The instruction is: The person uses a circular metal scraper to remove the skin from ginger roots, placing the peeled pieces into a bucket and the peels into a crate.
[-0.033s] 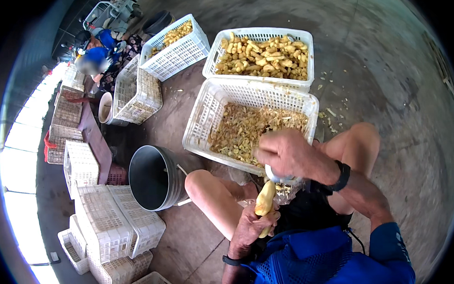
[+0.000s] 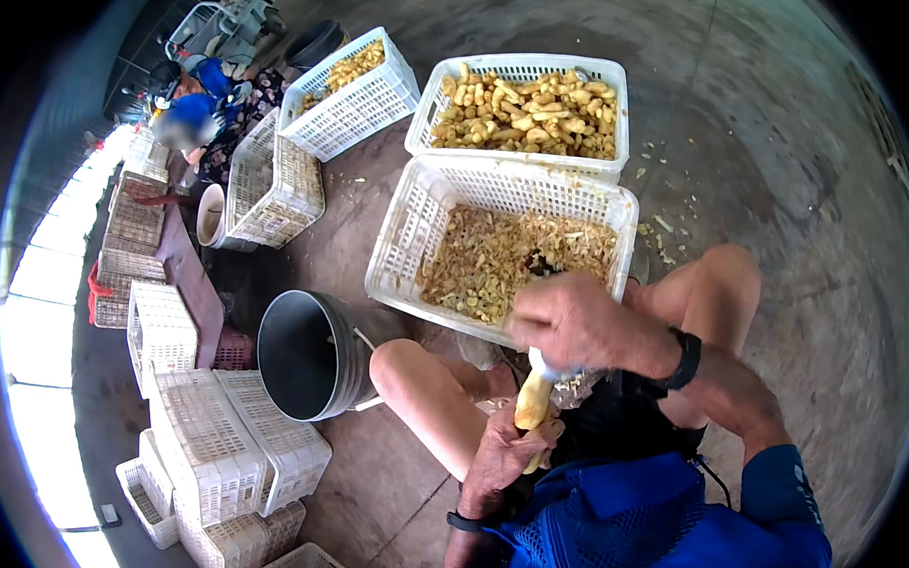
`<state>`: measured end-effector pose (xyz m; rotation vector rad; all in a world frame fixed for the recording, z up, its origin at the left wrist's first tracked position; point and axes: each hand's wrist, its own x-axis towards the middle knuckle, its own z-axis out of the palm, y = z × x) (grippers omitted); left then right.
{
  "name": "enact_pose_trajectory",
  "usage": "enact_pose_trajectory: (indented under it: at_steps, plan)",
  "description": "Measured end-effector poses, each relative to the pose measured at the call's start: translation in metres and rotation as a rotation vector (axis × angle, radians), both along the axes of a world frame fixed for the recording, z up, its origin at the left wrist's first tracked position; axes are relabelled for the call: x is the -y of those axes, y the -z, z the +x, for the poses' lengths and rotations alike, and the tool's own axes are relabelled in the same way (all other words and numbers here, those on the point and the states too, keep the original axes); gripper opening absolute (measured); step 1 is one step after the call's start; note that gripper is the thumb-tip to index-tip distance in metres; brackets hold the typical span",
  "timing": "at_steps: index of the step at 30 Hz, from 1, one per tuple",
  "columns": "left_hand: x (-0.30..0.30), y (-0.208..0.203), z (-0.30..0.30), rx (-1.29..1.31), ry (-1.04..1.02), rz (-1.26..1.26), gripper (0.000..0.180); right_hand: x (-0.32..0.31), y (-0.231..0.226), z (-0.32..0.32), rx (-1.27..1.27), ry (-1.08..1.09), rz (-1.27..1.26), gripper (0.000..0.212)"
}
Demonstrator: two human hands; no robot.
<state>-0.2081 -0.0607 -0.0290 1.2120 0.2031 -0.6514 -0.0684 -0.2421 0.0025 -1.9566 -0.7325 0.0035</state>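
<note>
My left hand [image 2: 508,447] is closed around a yellow, knobbly root [image 2: 533,399] that looks like ginger, tilted up between my knees. Just above the root's upper end is my right hand [image 2: 574,325], blurred, with its fingers curled. A white, smooth thing [image 2: 549,365] shows under those fingers against the root; its kind is hidden. Beyond the hands, a white slatted crate [image 2: 398,236] holds a layer of yellow-brown peelings [image 2: 484,263]. Behind it stands another white crate [image 2: 617,128] heaped with similar yellow roots [image 2: 529,111].
Left of my knee stands a dark bucket [image 2: 302,354]. Stacked white crates [image 2: 205,443] stand further left. A person [image 2: 208,102] in blue sits at the far left beside another crate of roots [image 2: 358,112]. Scraps [image 2: 665,227] lie on the concrete floor [image 2: 761,163].
My right hand has shifted slightly left and down toward the root with the white thing. My left hand and the root have barely moved.
</note>
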Motion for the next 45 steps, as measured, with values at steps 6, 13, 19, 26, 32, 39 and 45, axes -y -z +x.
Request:
enact_pose_trajectory:
  at_steps: [6,13,19,26,32,39,45]
  plan:
    - [0.003,0.005,0.004,0.299,0.094,0.479,0.025,0.001,0.013,0.003,0.16,0.033,-0.141,0.021]
    - [0.002,0.007,0.003,0.136,-0.026,0.14,0.028,0.008,0.01,0.003,0.067,0.074,-0.092,0.027]
    - [0.003,0.018,0.002,-0.133,-0.219,-0.496,0.054,0.015,0.023,0.001,-0.093,0.083,-0.003,0.028]
    - [0.005,0.01,0.002,-0.275,-0.132,-0.571,0.051,-0.014,0.034,-0.023,0.143,0.02,0.058,0.022]
    - [0.006,0.005,0.005,-0.27,-0.138,-0.567,0.043,-0.009,0.033,-0.008,0.619,0.086,-0.149,0.023]
    - [0.011,-0.001,0.013,-0.323,-0.169,-0.815,0.041,-0.001,0.008,-0.002,0.677,0.143,-0.057,0.018]
    - [0.043,0.001,0.005,-0.265,-0.294,-1.283,0.042,-0.01,0.023,-0.015,0.436,0.348,0.259,0.027]
